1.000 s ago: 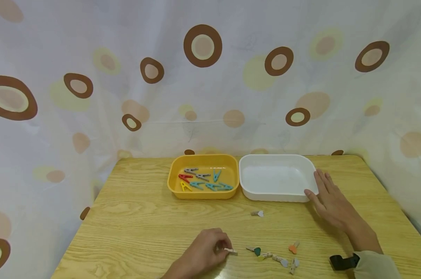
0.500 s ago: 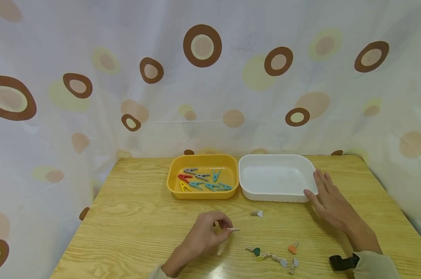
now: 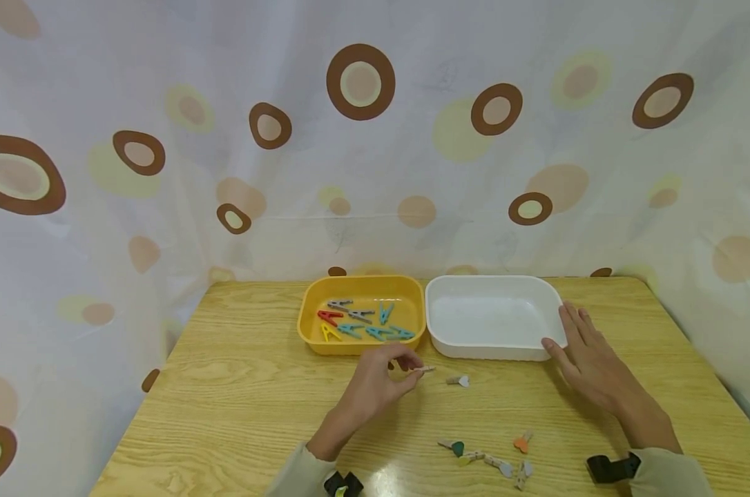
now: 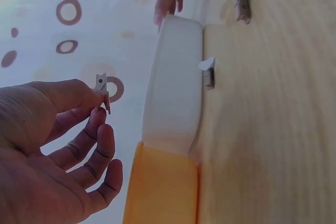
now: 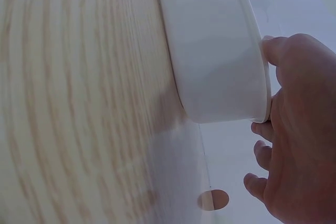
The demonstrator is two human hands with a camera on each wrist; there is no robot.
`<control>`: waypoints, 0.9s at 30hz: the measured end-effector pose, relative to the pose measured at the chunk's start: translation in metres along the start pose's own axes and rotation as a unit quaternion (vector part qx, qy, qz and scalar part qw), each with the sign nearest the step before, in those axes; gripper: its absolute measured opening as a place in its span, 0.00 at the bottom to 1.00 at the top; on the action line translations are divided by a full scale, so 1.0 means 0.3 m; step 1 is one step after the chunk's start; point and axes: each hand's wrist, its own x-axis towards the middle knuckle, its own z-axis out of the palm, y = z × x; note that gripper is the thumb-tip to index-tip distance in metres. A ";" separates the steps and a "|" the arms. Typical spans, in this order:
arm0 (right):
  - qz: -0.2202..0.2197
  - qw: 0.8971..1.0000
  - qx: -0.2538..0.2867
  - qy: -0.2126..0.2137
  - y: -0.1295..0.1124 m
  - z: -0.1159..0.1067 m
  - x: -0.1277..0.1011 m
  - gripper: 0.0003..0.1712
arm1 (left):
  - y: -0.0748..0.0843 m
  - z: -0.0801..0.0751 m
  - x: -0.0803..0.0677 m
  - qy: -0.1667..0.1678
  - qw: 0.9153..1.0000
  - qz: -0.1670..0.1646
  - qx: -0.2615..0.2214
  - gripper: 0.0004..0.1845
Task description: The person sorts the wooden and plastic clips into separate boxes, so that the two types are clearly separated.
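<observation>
My left hand (image 3: 375, 390) pinches a small wooden clothespin (image 4: 101, 83) between thumb and fingertip, above the table just in front of the yellow tray (image 3: 362, 350). Its other fingers are loosely bent. My right hand (image 3: 592, 362) rests against the right end of the white tray (image 3: 489, 351), thumb and fingers at the rim (image 5: 264, 72), fingers fairly straight. Inside the yellow tray lie several plastic clothespins, red, yellow, grey and teal. The inside of the white tray shows bare. A wooden clothespin with a white heart (image 3: 458, 381) lies to the right of my left hand.
Nearer the front edge lie several wooden clothespins with decorations, among them a green one (image 3: 454, 447), an orange heart (image 3: 523, 442) and a white heart (image 3: 499, 464). The two trays stand side by side at the back of the wooden table (image 3: 238, 386), before a spotted curtain (image 3: 375, 172).
My left hand has lifted the wooden clothespin from near the front and carried it forward, slightly right, toward the trays. My right hand has stayed at the white tray.
</observation>
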 end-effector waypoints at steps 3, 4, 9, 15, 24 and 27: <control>-0.001 1.000 -0.001 0.001 0.002 0.001 0.000 0.45 | 0.003 0.002 0.042 0.014 1.000 0.003 -0.003 0.03; -0.001 1.000 -0.001 0.001 0.003 0.001 0.000 0.45 | 0.005 0.002 0.055 0.017 1.000 0.003 -0.004 0.03; -0.003 1.000 -0.003 0.001 0.003 0.000 0.003 0.45 | 0.008 0.007 0.120 0.028 1.000 0.005 -0.012 0.02; -0.004 1.000 -0.003 0.000 0.002 0.000 0.003 0.45 | 0.002 0.023 0.187 0.034 0.999 0.011 -0.003 0.02; 0.003 1.000 -0.003 -0.002 -0.003 -0.003 0.005 0.45 | -0.014 0.057 0.290 0.018 1.000 -0.003 0.003 0.03; 0.004 1.000 0.001 -0.003 -0.005 -0.003 0.008 0.45 | -0.024 0.070 0.321 0.014 1.000 -0.009 0.012 0.02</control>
